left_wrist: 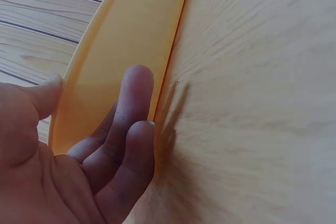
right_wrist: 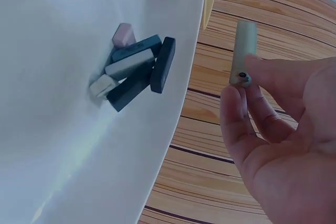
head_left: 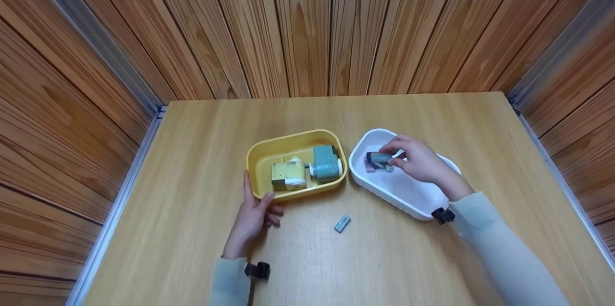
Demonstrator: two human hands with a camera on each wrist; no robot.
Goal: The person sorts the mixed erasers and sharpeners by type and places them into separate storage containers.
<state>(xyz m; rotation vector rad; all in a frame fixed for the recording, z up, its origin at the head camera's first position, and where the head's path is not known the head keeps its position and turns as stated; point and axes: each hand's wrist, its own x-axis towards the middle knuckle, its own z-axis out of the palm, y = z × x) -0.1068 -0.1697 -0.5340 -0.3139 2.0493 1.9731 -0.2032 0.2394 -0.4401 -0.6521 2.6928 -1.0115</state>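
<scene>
My right hand (head_left: 418,159) pinches a small grey-green eraser (right_wrist: 244,48) between thumb and fingertips, above the white bin (head_left: 408,202). Beneath it, a small heap of erasers (right_wrist: 131,66), dark, grey and pink, lies in that bin. At the near left corner of a yellow bin (head_left: 276,140), my left hand (head_left: 251,214) grips the wall, its thumb at the rim in the left wrist view. Inside the yellow bin sit a yellow pencil sharpener (head_left: 288,173) and a teal one (head_left: 325,164), both with white parts.
A blue-grey eraser (head_left: 342,224) lies on the wooden table (head_left: 307,263), in front of the two bins. The bins stand side by side, close together. Wood-patterned panels (head_left: 307,27) rise behind the table and at both sides.
</scene>
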